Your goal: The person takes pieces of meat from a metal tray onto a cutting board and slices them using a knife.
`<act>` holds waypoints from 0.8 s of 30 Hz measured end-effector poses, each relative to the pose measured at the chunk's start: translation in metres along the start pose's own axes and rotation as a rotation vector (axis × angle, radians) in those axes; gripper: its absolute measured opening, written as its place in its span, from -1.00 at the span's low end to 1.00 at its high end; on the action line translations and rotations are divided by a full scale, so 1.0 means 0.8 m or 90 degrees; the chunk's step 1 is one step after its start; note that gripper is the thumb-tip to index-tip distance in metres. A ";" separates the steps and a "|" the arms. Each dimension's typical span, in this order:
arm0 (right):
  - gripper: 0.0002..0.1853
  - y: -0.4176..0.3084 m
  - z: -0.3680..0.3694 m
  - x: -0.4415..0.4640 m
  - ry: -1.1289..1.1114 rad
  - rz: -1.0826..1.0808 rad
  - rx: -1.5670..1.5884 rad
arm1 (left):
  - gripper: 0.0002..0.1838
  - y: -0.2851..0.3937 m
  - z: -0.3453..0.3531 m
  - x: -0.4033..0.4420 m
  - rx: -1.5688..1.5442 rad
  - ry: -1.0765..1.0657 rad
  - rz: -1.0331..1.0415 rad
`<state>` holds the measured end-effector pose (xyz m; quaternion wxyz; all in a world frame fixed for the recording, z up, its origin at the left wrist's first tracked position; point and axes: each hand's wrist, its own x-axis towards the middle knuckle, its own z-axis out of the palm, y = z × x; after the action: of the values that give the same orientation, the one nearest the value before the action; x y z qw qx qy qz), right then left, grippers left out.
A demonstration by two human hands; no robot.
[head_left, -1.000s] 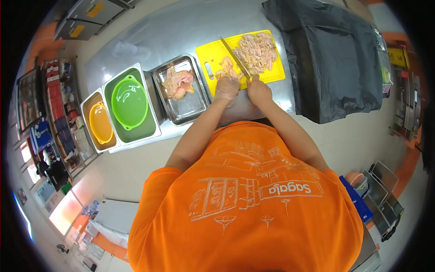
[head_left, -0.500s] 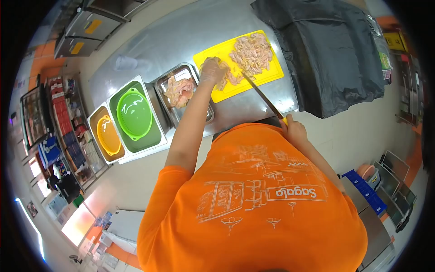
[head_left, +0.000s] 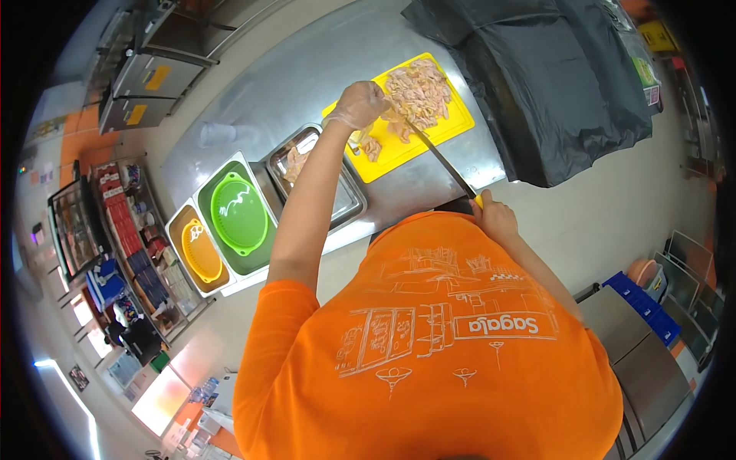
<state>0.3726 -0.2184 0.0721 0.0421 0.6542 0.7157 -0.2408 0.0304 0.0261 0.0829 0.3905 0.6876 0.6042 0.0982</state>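
Note:
A yellow cutting board lies on the steel counter with a pile of chopped raw chicken on its far right part. My right hand grips the handle of a long knife, whose tip rests by the pile's near edge. In a clear plastic glove, my left hand is over the board's left side, fingers curled on raw chicken beside the blade; the fingertips are partly hidden. A small piece of chicken lies near the board's left edge. Left of it, a steel tray holds more chicken, partly covered by my forearm.
Farther left stand a white container with a green basket and another with an orange basket. A clear cup is behind them. Black plastic sheeting covers the right of the counter. Shelves stand at far left.
My left hand has moved slightly up and right toward the pile, uncovering a piece of chicken on the board. The knife stays nearly in place. The view has shifted a little.

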 end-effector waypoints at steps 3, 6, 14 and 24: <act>-0.61 -0.010 -0.008 0.005 0.007 -0.003 0.023 | -0.69 0.021 -0.012 -0.006 -0.088 0.021 -0.024; -0.61 -0.022 -0.020 0.013 0.020 -0.002 0.038 | -0.70 0.008 -0.008 -0.003 -0.222 0.065 -0.024; -0.62 -0.045 -0.035 0.039 0.015 0.000 0.041 | -0.72 -0.123 0.071 -0.028 -0.278 0.178 -0.287; -0.65 -0.124 -0.014 0.087 -0.077 -0.041 0.000 | -0.57 -0.126 0.100 -0.058 -0.129 0.278 -0.329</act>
<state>0.2709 -0.1533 0.0843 0.0776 0.6148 0.7327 -0.2812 -0.0087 -0.0530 -0.0211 0.3300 0.4326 0.8148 0.2002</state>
